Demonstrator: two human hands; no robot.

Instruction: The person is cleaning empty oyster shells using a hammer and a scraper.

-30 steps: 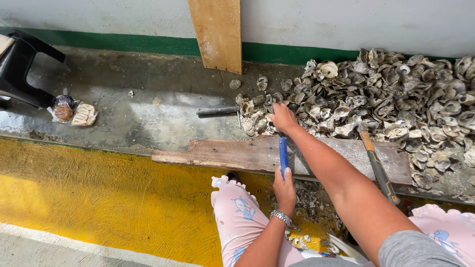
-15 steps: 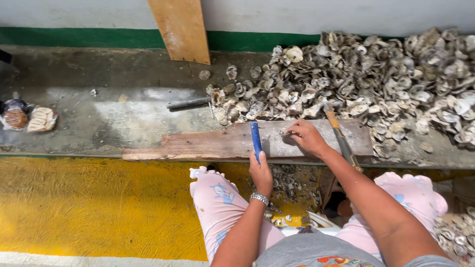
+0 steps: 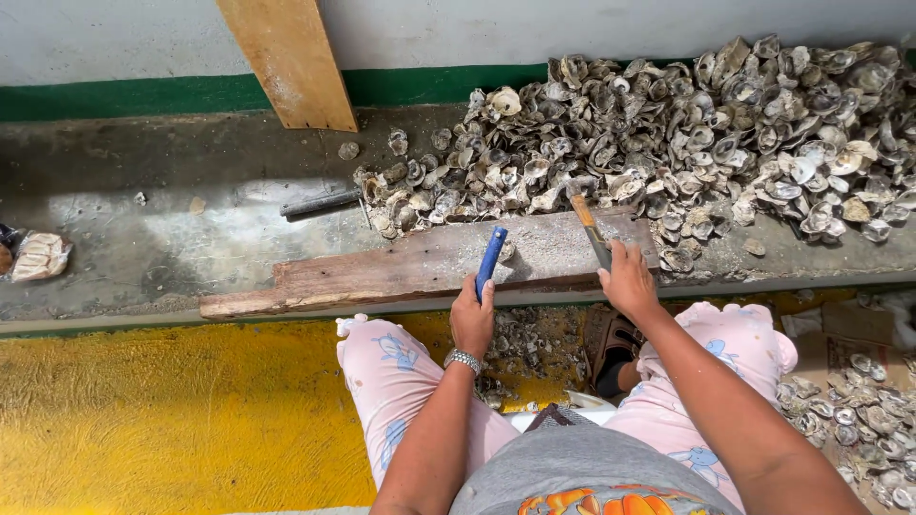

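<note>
At the far left edge, a small clear plastic bag [image 3: 40, 256] lies on the wet concrete ledge [image 3: 172, 191]; it holds something pale, but what exactly I cannot tell. Further right, a wooden plank [image 3: 291, 59] leans against the wall, and below it a dark metal rod [image 3: 320, 202] lies flat on the ledge, near the edge of the shell heap.

Along the front of the ledge lies a long worn wooden board [image 3: 401, 272]. The left hand [image 3: 472, 319], with a metal bracelet at the wrist, is closed around the lower end of a blue-handled tool [image 3: 490, 261]; the fingers are wrapped tight and the tool points up and away over the board. Just beside its upper end a small shell piece [image 3: 507, 252] rests on the board.

The right hand [image 3: 628, 278] lies on the right part of the board, and its fingers are closed on the dark lower end of a wooden-handled tool [image 3: 588, 224], which reaches toward the heap. Behind the board, the big pile of grey oyster shells [image 3: 687, 133] covers the ledge as far as the right edge.

Below the ledge, between the knees in pink trousers, more broken shells [image 3: 530, 348] lie on the yellow floor [image 3: 162, 420]. At the far right, a cardboard box [image 3: 844, 329] holds loose shells too.
</note>
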